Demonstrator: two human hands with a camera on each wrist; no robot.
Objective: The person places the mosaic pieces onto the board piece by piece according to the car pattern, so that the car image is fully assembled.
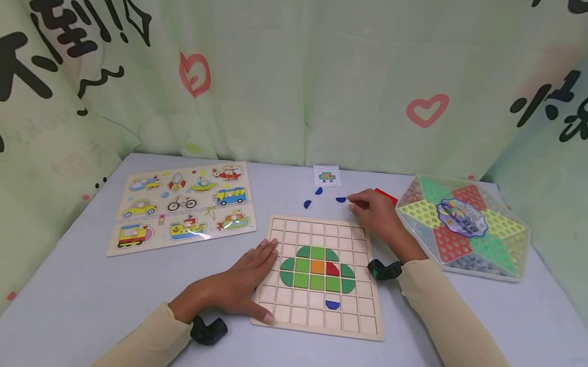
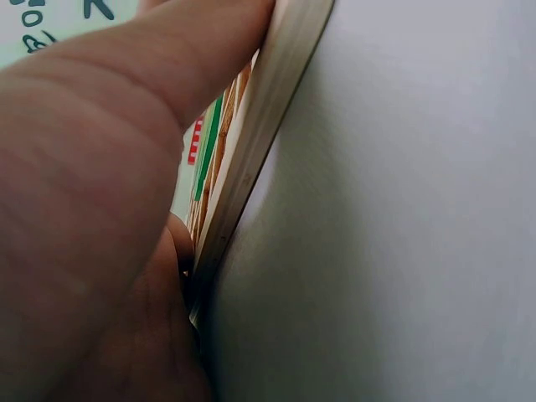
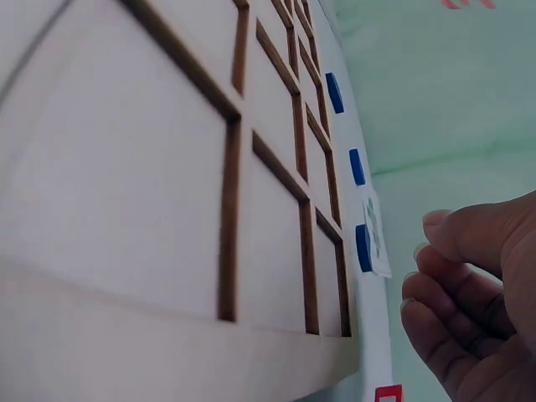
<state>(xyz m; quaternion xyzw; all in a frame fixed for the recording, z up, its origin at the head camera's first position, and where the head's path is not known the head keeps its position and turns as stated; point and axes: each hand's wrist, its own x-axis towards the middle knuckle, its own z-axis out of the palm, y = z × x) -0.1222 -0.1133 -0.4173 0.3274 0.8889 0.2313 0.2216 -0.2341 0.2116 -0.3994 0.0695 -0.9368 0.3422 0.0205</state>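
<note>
My left hand (image 1: pixel 244 279) lies spread over the left edge of a wooden grid board (image 1: pixel 279 315), thumb at its lower left corner. On the board, green squares (image 1: pixel 301 281) and darker green rounded pieces (image 1: pixel 287 279) surround an orange square (image 1: pixel 317 266) and a red quarter-round piece (image 1: pixel 332 269). A blue half-round piece (image 1: pixel 332 305) sits lower down. Beyond the board's far right corner, my right hand (image 1: pixel 373 208) has its fingers loosely bent, empty, with the fingertips beside a blue half-round piece (image 1: pixel 341 199). Two more blue pieces (image 1: pixel 307 204) lie to the left.
A small pattern card (image 1: pixel 326 176) lies behind the blue pieces. To the left is a vehicle puzzle board (image 1: pixel 163 219); to the right, a hexagonal plastic-covered game box (image 1: pixel 486 249). Something red (image 1: pixel 387 196) shows partly behind my right hand. A printed curtain (image 1: pixel 307 81) hangs behind the table.
</note>
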